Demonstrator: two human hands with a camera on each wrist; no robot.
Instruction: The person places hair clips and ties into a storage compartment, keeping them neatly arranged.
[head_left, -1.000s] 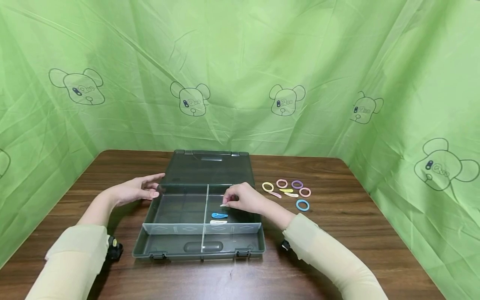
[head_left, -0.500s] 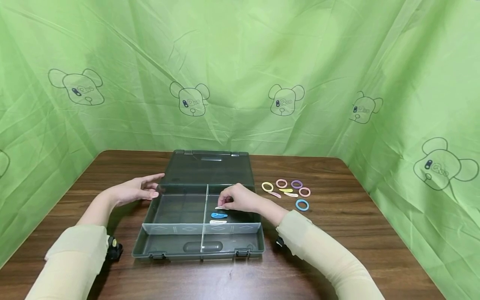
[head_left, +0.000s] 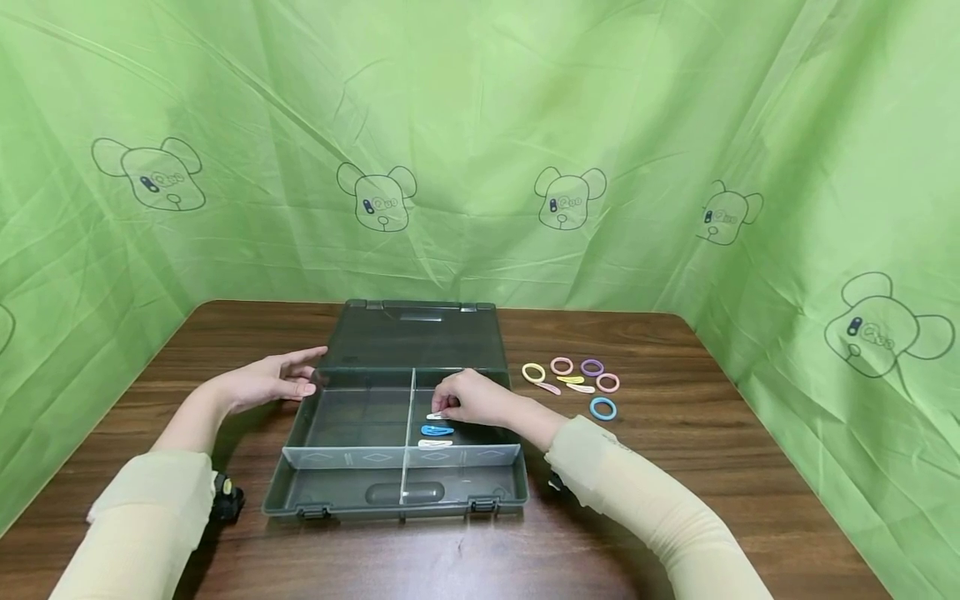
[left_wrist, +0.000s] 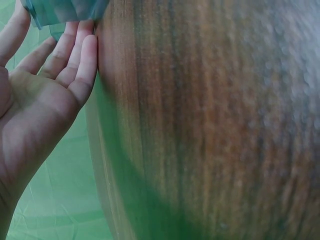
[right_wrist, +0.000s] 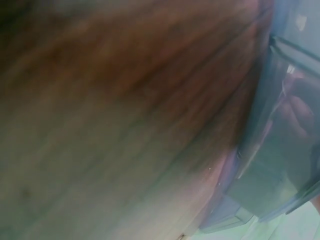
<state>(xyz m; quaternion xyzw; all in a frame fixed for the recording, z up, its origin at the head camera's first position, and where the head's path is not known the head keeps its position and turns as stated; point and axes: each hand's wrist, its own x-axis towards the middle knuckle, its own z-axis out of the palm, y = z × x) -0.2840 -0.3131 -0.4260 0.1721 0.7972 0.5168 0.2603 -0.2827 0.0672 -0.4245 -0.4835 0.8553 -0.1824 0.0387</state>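
Note:
In the head view, a dark see-through divider box (head_left: 279, 492) lies with its lid (head_left: 420, 337) folded back. My right hand (head_left: 476, 398) is over its back right compartment, thumb and fingertips pinching a white hair clip (head_left: 434, 416) low in there. In front of that clip lie a blue hair clip (head_left: 437, 431) and another white hair clip (head_left: 435, 443). Against the box's left side, my left hand (head_left: 266, 383) rests with relaxed fingers, near the lid hinge. The left wrist view shows this palm (left_wrist: 40, 105) and the box's corner (left_wrist: 67, 11) at the fingertips.
Right of the box lie several hair ties, among them a yellow one (head_left: 533, 372), a purple one (head_left: 592, 367) and a blue one (head_left: 602, 408). A yellow clip (head_left: 570, 380) and two pale clips lie among them. Green cloth (head_left: 480, 150) encloses the wooden table (head_left: 675, 467).
My right hand has moved slightly left and lower with the white hair clip, toward the blue one and the divider. My left hand stays in place.

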